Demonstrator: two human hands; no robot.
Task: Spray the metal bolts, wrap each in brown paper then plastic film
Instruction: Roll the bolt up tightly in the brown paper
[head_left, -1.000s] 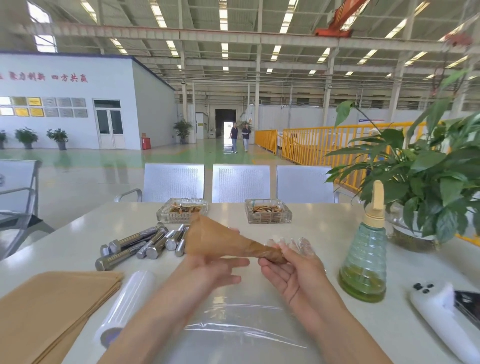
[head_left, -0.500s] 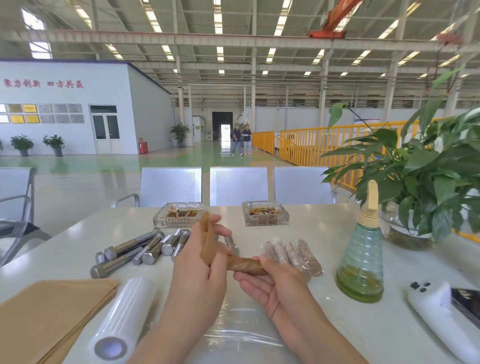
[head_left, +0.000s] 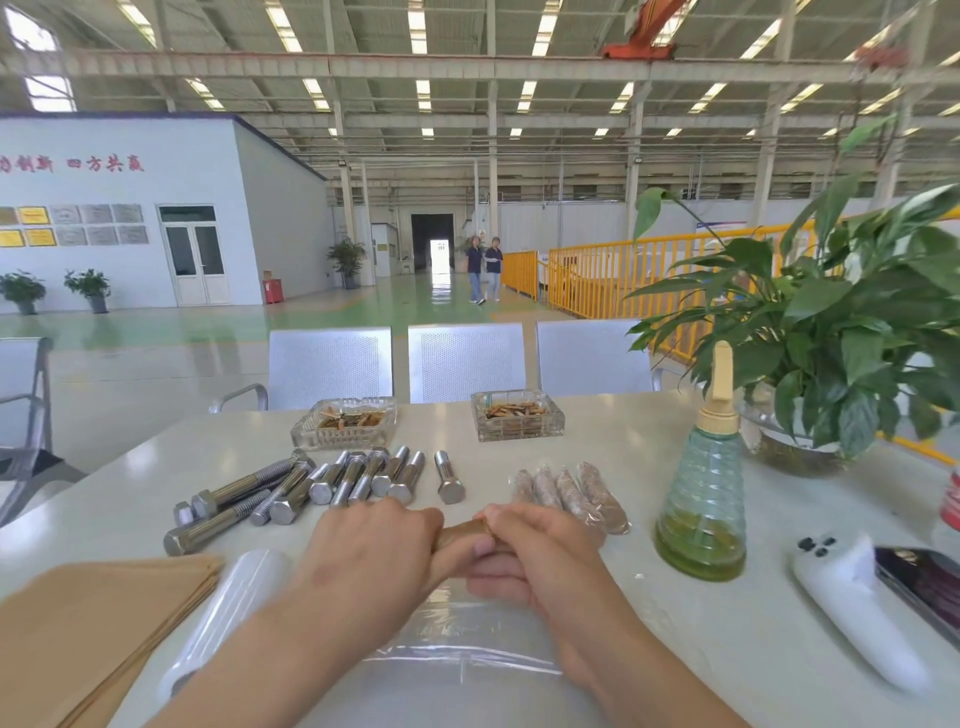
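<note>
Head view shows my left hand (head_left: 374, 545) and right hand (head_left: 524, 561) both curled around the paper-wrapped bolt (head_left: 465, 530), held just above the plastic film sheet (head_left: 462, 639). I should twist the paper ends tight, then lay it squarely on the film's near edge.

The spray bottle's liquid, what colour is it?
Yellowish green, at the bottom of the clear ribbed spray bottle; head view.

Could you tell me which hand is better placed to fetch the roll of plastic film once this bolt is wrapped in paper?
Probably the left hand: the film roll lies just beside its wrist, while the right hand would have to cross over.
</note>
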